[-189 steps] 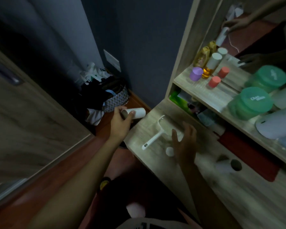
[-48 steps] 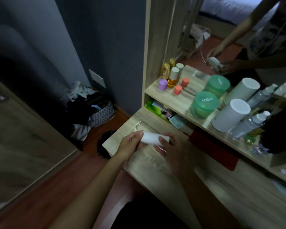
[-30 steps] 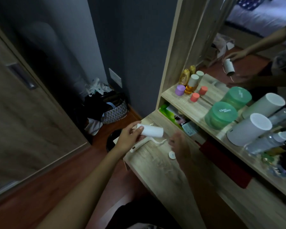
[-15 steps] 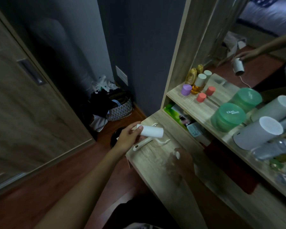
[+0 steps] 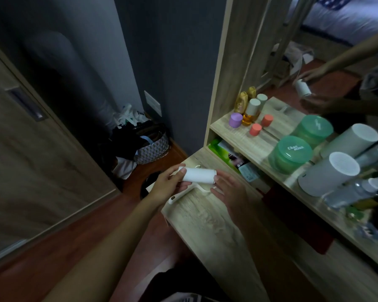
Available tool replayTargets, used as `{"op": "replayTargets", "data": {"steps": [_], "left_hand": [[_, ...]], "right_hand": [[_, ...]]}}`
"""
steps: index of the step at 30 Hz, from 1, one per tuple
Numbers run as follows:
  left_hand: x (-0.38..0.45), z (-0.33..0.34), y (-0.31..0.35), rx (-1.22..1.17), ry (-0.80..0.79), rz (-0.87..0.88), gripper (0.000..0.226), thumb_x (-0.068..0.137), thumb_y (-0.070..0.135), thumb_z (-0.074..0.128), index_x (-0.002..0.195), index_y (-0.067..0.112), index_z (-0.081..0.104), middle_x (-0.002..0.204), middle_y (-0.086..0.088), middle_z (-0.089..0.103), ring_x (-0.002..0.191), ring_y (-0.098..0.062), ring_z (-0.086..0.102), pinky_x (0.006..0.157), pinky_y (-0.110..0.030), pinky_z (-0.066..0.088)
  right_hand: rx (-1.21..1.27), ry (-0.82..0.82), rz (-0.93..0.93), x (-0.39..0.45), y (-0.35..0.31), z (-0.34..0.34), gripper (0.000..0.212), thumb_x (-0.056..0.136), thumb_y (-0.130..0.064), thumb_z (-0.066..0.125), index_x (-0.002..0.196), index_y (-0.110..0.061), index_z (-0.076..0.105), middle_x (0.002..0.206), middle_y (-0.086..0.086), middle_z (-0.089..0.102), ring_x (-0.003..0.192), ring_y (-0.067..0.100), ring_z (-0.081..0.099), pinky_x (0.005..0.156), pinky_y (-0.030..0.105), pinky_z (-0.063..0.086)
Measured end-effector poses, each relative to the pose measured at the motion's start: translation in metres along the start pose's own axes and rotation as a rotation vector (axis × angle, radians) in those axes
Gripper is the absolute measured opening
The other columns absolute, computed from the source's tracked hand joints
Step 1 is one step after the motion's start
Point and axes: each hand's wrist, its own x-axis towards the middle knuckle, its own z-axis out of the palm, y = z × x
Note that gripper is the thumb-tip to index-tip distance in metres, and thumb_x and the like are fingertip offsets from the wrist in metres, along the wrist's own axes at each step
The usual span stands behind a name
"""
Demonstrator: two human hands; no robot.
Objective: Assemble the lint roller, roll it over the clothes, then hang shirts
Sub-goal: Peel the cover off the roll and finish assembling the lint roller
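My left hand [image 5: 166, 188] grips the left end of a white lint roll [image 5: 198, 175], which it holds level just above the near corner of the wooden dressing table [image 5: 205, 219]. My right hand [image 5: 229, 192] meets the roll's right end, fingertips pinching it. The white lint roller handle [image 5: 181, 196] lies flat on the table under the roll, its grip pointing toward the table's left edge. I cannot see the small white cap. No shirts are in sight.
A shelf above the table carries small bottles [image 5: 249, 112], a green tub [image 5: 290, 156] and a white cylinder [image 5: 327, 173]. A mirror behind them reflects my hands. A basket of clothes [image 5: 151, 144] stands on the floor by the wall. A wardrobe door [image 5: 31, 160] is at left.
My right hand picked something small off the table and rose to the right end of the roll. My left hand kept the roll in place above the handle.
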Motion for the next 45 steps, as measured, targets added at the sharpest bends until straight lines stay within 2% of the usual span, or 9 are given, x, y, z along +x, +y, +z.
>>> {"op": "replayTargets", "data": {"steps": [5,14,18,21,24,31,35,39,45], "left_hand": [[0.004,0.005,0.002,-0.002,-0.010,-0.018,0.029,0.093,0.026,0.059,0.120,0.016,0.061,0.108,-0.016,0.067,0.084,-0.021,0.071,0.079,-0.034,0.056],[-0.006,0.043,-0.005,0.099,-0.141,-0.072,0.033,0.088,0.015,0.066,0.116,0.010,0.051,0.084,-0.009,0.066,0.062,-0.006,0.067,0.054,-0.015,0.050],[0.000,0.047,-0.006,0.194,-0.090,-0.046,0.029,0.089,0.034,0.064,0.107,0.012,0.055,0.106,-0.017,0.062,0.082,-0.016,0.068,0.064,-0.028,0.057],[0.002,0.051,-0.003,0.287,-0.085,0.016,0.032,0.092,0.045,0.054,0.116,0.023,0.050,0.102,-0.011,0.066,0.079,-0.023,0.070,0.068,-0.041,0.058],[0.008,0.052,-0.001,0.333,-0.101,0.024,0.038,0.096,0.048,0.044,0.132,0.038,0.040,0.109,-0.008,0.066,0.069,-0.025,0.070,0.051,-0.030,0.052],[0.022,0.043,-0.011,0.243,0.001,-0.034,0.032,0.097,0.035,0.042,0.125,0.040,0.056,0.107,-0.013,0.068,0.055,-0.029,0.060,0.041,-0.026,0.045],[0.031,0.045,-0.018,0.235,-0.034,-0.037,0.035,0.097,0.037,0.041,0.129,0.036,0.054,0.121,-0.013,0.064,0.073,-0.030,0.066,0.055,-0.025,0.049],[0.033,0.044,-0.017,0.212,-0.070,-0.048,0.035,0.099,0.035,0.040,0.132,0.032,0.052,0.116,-0.015,0.065,0.055,-0.015,0.061,0.043,-0.022,0.044],[0.033,0.039,-0.014,0.191,-0.115,-0.065,0.036,0.100,0.033,0.036,0.134,0.032,0.050,0.098,-0.015,0.069,0.051,-0.023,0.057,0.041,-0.024,0.044]], "right_hand": [[0.801,0.213,0.675,-0.002,-0.034,0.005,0.018,0.095,-0.008,0.054,0.110,-0.014,0.061,0.114,0.009,0.062,0.114,0.033,0.060,0.075,0.027,0.059],[0.839,0.282,0.716,0.007,-0.040,0.015,0.052,0.086,-0.016,0.067,0.130,-0.032,0.044,0.131,0.010,0.047,0.114,0.033,0.056,0.074,0.049,0.059],[0.848,0.220,0.796,0.020,-0.030,0.007,0.044,0.089,-0.012,0.063,0.130,-0.017,0.046,0.135,0.021,0.047,0.117,0.038,0.055,0.087,0.060,0.051],[0.738,0.118,0.811,0.022,-0.034,0.006,0.043,0.093,-0.019,0.059,0.133,-0.013,0.047,0.132,0.019,0.052,0.112,0.032,0.058,0.084,0.048,0.056],[0.694,0.056,0.794,0.024,-0.040,0.012,0.040,0.097,-0.023,0.051,0.136,-0.014,0.045,0.127,0.013,0.054,0.102,0.023,0.061,0.066,0.030,0.058],[0.734,-0.085,0.841,0.032,-0.037,0.019,0.034,0.099,-0.020,0.048,0.132,-0.013,0.047,0.124,0.016,0.054,0.100,0.026,0.061,0.066,0.028,0.055],[0.667,-0.072,0.907,0.040,-0.028,0.018,0.029,0.098,-0.019,0.050,0.127,-0.015,0.049,0.128,0.018,0.052,0.110,0.034,0.058,0.074,0.035,0.055],[0.670,-0.094,0.907,0.040,-0.022,0.021,0.034,0.095,-0.023,0.056,0.128,-0.016,0.050,0.128,0.016,0.054,0.109,0.032,0.060,0.078,0.040,0.057],[0.730,-0.110,0.901,0.041,-0.023,0.027,0.044,0.091,-0.020,0.063,0.131,-0.012,0.047,0.127,0.019,0.055,0.107,0.034,0.062,0.072,0.042,0.060]]}}
